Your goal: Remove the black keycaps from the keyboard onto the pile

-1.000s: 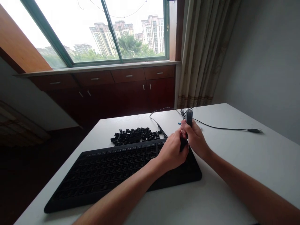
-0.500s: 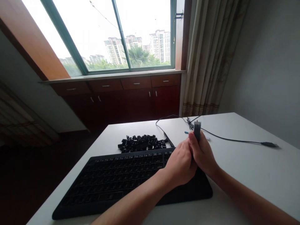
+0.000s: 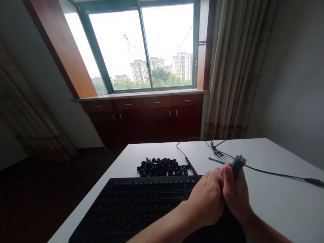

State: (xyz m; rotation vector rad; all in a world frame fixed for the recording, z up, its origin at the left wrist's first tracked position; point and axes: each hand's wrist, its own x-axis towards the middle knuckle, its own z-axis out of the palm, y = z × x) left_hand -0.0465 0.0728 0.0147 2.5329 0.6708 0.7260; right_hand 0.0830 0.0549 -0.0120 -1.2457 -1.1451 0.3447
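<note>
Above the right part of a black keyboard (image 3: 141, 199), my left hand (image 3: 207, 195) and my right hand (image 3: 236, 194) are closed together. A dark grey, block-shaped tool (image 3: 238, 165) sticks up from between them, its end showing small pale prongs. My right thumb presses along its side. The fingers wrap the lower part, which is hidden. Most of the keyboard's keys are bare of caps, though a row of caps sits along its top edge. Behind it lies a heap of loose black keycaps (image 3: 162, 167).
Beyond the hands, a blue stick (image 3: 216, 160) lies on the white table (image 3: 275, 195). A black cable (image 3: 268, 172) with a bundled coil runs across the right side. A thin black strip (image 3: 191, 165) rests beside the keycaps. Cabinets (image 3: 152, 123) stand below the window.
The view has tilted up and shifted left, so everything sits lower and further right. The grey tool now leans to the right instead of standing upright. Both hands still grip it.
</note>
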